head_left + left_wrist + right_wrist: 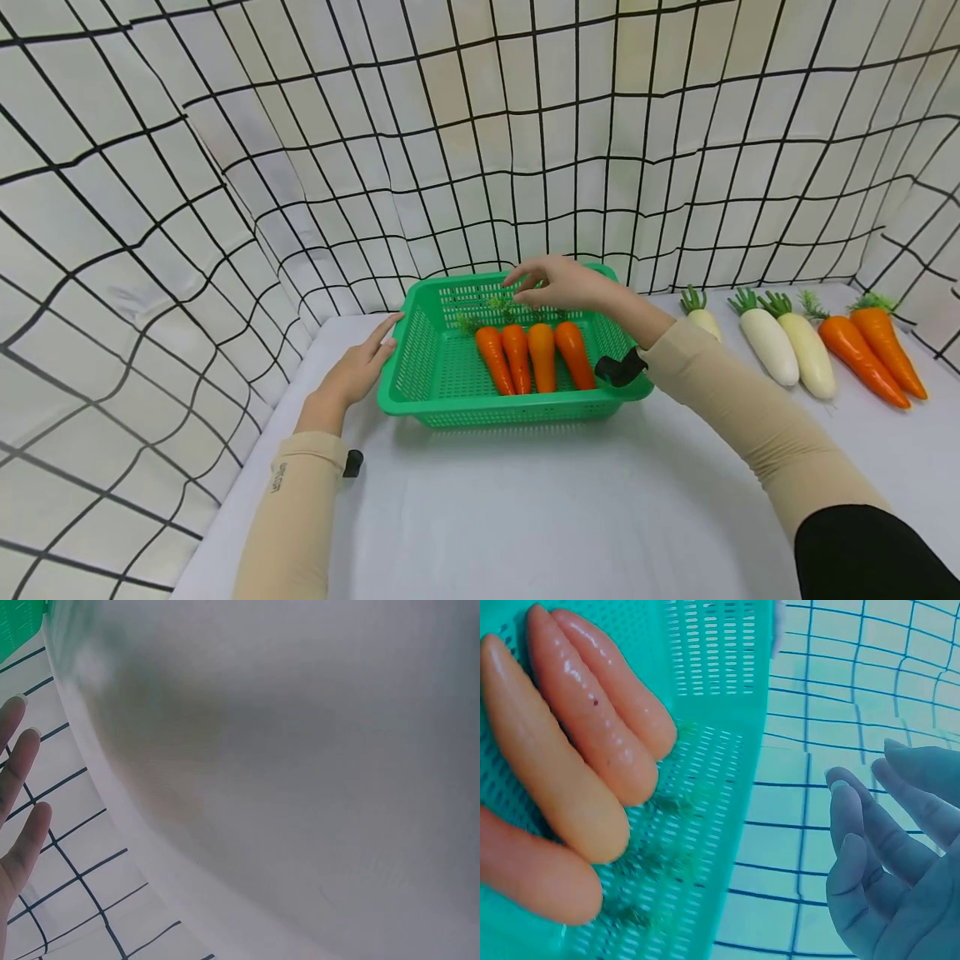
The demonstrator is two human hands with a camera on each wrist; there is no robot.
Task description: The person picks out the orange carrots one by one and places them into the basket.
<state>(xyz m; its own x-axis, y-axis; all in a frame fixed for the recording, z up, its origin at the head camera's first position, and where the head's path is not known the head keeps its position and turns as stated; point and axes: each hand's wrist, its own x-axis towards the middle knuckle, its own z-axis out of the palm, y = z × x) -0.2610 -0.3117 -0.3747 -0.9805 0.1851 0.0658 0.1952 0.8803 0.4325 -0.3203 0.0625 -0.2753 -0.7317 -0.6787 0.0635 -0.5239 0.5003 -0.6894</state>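
Note:
A green plastic basket [517, 407] stands on the white table, and several orange carrots [542, 358] lie side by side in it, tips toward the near edge, leafy tops toward the back. At the basket's left rim my left hand [352, 373] rests with its fingers extended; in the left wrist view only its fingers [30, 840] show at the edge. Over the back of the basket hovers my right hand [562, 282], fingers loosely bent, nothing in them. The right wrist view shows that hand [900, 862] apart from the carrots [577, 787].
To the right on the table lie a partly hidden pale radish [703, 321], two white radishes [772, 342] [810, 354] and two more carrots [862, 358] [892, 350]. Black netting [525, 133] over white sheeting walls the back and sides.

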